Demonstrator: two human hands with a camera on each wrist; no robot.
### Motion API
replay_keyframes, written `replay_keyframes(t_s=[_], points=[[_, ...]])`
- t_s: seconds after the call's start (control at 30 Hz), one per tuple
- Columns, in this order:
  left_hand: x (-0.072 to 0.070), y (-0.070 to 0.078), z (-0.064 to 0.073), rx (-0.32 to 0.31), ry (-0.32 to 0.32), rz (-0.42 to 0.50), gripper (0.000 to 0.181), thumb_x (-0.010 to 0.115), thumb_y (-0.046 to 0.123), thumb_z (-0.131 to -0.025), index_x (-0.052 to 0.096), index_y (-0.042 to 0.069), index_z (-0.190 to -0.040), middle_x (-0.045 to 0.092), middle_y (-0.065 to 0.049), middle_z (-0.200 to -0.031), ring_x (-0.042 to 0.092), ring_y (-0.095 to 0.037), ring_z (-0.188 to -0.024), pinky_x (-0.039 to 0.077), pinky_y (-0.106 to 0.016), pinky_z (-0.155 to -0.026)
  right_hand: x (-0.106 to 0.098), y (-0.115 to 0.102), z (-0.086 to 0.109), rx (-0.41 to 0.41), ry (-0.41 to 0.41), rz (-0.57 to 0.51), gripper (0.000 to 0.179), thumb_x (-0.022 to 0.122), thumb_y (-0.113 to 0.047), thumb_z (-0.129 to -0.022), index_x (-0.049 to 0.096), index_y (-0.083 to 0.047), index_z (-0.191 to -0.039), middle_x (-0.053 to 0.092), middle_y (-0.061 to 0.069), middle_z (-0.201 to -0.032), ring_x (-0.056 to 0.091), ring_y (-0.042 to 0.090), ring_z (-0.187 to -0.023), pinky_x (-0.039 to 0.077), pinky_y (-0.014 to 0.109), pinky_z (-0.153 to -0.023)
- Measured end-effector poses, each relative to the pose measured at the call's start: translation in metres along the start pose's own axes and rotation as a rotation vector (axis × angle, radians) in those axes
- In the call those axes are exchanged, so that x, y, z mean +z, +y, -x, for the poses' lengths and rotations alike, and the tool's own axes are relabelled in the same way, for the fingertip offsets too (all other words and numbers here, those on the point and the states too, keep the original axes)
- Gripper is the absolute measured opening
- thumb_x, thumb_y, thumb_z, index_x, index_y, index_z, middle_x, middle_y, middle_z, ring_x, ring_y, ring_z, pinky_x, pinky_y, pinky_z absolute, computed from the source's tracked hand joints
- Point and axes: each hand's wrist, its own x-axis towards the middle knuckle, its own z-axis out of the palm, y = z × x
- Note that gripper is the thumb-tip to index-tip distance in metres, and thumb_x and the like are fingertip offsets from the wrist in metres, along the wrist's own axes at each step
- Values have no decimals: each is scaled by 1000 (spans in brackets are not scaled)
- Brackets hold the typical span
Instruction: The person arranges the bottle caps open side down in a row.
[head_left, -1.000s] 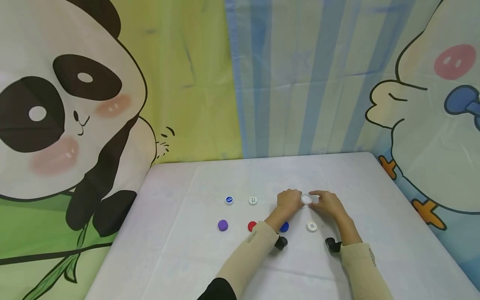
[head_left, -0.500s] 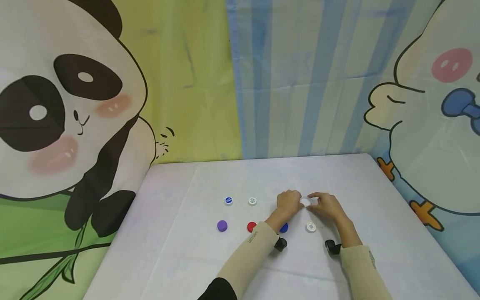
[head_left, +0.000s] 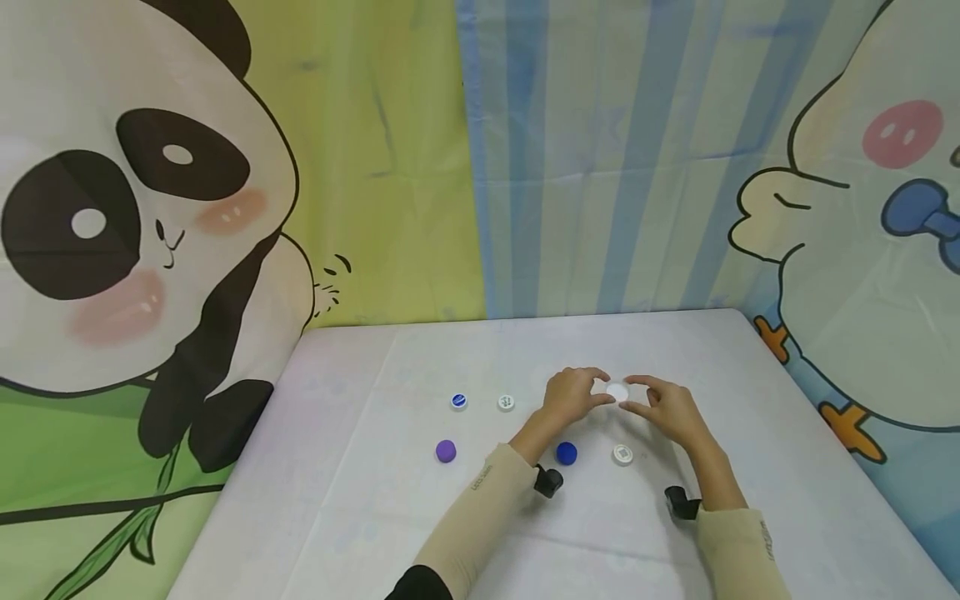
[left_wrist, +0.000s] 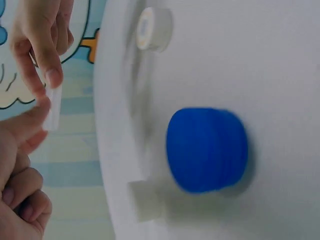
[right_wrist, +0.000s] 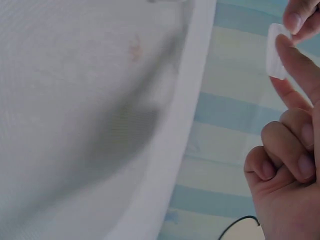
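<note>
A small white round cap (head_left: 617, 392) is held up between both hands, clear of the tabletop in the left wrist view. My left hand (head_left: 574, 394) pinches its left edge with thumb and index finger; the other fingers are curled in. From the opposite side my right hand (head_left: 670, 407) pinches the right edge the same way. In the right wrist view the cap (right_wrist: 276, 52) appears edge-on and slightly translucent. Below the hands stand a blue cap (head_left: 566, 453) and a white cap with a square mark (head_left: 622, 454).
On the white-covered table (head_left: 360, 517) stand a purple cap (head_left: 446, 451), a blue-and-white cap (head_left: 458, 402) and a white cap with dots (head_left: 506, 402). A blurred white cap (left_wrist: 144, 201) shows behind the blue one in the left wrist view. Printed curtains (head_left: 600, 167) border the table.
Both hands have risen off the table with the white cap between them, and their grip on its edges shows more openly. The left sleeve now hides the red cap; the blue cap is fully visible.
</note>
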Motion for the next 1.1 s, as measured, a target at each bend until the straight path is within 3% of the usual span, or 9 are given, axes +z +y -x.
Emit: replay_keyframes(t_s=[0.1,0.2,0.4,0.63,0.7,0.93,1.1], points=[[-17,-4,8,72,57,70,40,61,52,-76,63,28,-108,42,8,-49,27,-3,-43,23,-15,-42,-7,-13,3,-57,55,-18,46,68,-41,-75,60,-17,-114,35,-2,-54,30,11,-46,28,24,-44],[-32,-6,18,116,110,141,40,60,51,-78,62,27,-110,29,7,-47,20,-4,-41,19,-16,-41,-14,-26,6,-107,101,-32,45,71,-38,-74,60,-19,-113,34,-4,-53,30,10,-45,28,24,-43],[-54,-7,41,190,188,281,38,60,46,-81,61,23,-112,28,7,-47,19,-3,-40,17,-14,-40,-24,-50,14,-232,160,-95,42,76,-26,-71,62,-19,-110,31,-9,-51,27,6,-43,27,22,-41],[-75,-7,73,268,278,390,36,65,39,-80,62,19,-110,29,7,-48,20,-1,-42,17,-13,-40,-39,-111,34,-362,177,-154,42,79,-3,-63,62,-6,-101,30,-4,-49,23,3,-42,25,18,-41],[-79,-8,80,291,307,413,35,66,37,-79,62,18,-109,29,7,-47,20,0,-42,17,-13,-40,-39,-116,37,-395,174,-164,43,79,-1,-61,62,-5,-100,30,-5,-50,23,2,-42,25,17,-41],[-87,-13,108,308,385,445,34,70,32,-77,63,16,-106,30,7,-48,21,2,-44,18,-12,-40,-29,-132,47,-475,160,-237,46,80,1,-58,64,-3,-101,31,-5,-49,24,-1,-44,25,15,-42],[-88,-21,130,278,409,468,35,71,30,-75,63,16,-106,29,7,-48,20,4,-46,18,-12,-40,-13,-140,52,-551,169,-292,48,80,2,-56,65,-2,-101,31,-5,-50,24,0,-46,24,14,-42]])
